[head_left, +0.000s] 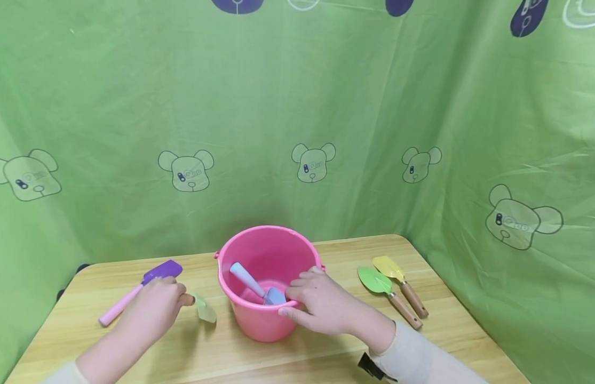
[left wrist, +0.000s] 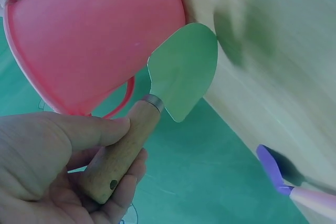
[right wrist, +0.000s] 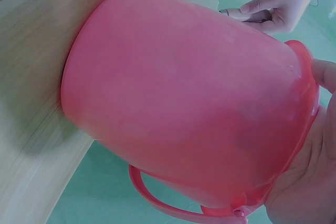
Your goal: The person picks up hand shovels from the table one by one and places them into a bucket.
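Head view: our left hand [head_left: 155, 306] fingers curl round a pale green trowel [head_left: 204, 309], blade toward the pink bucket [head_left: 270, 250] just right; our right hand [head_left: 318, 304] grips its rim.

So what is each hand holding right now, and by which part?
The left hand grips a pale green trowel by its wooden handle. The right hand holds the pink bucket by its rim.

The head view looks down from above; both wrist views sit close, sharing the pink bucket [head_left: 270, 282].
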Motion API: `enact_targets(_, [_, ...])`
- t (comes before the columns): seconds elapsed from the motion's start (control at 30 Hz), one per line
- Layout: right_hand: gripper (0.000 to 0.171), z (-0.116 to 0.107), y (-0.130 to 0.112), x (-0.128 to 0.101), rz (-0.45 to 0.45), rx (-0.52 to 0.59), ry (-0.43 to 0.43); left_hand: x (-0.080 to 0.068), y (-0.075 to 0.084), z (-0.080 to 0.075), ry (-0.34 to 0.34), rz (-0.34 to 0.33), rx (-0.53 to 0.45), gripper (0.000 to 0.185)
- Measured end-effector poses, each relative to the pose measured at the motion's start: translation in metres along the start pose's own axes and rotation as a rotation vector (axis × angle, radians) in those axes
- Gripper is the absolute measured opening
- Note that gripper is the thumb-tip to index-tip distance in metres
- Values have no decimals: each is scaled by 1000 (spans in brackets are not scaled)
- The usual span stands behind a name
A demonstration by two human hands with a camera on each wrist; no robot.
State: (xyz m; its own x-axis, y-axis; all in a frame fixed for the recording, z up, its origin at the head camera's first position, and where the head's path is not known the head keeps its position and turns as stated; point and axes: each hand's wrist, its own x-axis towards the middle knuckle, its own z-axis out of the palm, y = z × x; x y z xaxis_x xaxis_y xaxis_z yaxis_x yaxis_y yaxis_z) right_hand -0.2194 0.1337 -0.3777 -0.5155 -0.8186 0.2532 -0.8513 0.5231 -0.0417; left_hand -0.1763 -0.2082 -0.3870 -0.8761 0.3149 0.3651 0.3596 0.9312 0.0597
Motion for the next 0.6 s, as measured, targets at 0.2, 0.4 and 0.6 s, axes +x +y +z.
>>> enact_targets(0.2, [41,0,0,0,-2,-3,0,3,-1,-4,-15,44,42,14])
enact_targets(0.4, [41,1,0,0,3,-4,-4,7,-2,-12,-55,35,61,16])
enact_targets(0.6, [41,0,0,0,7,-4,-6,10,-2,-20,-15,103,96,15])
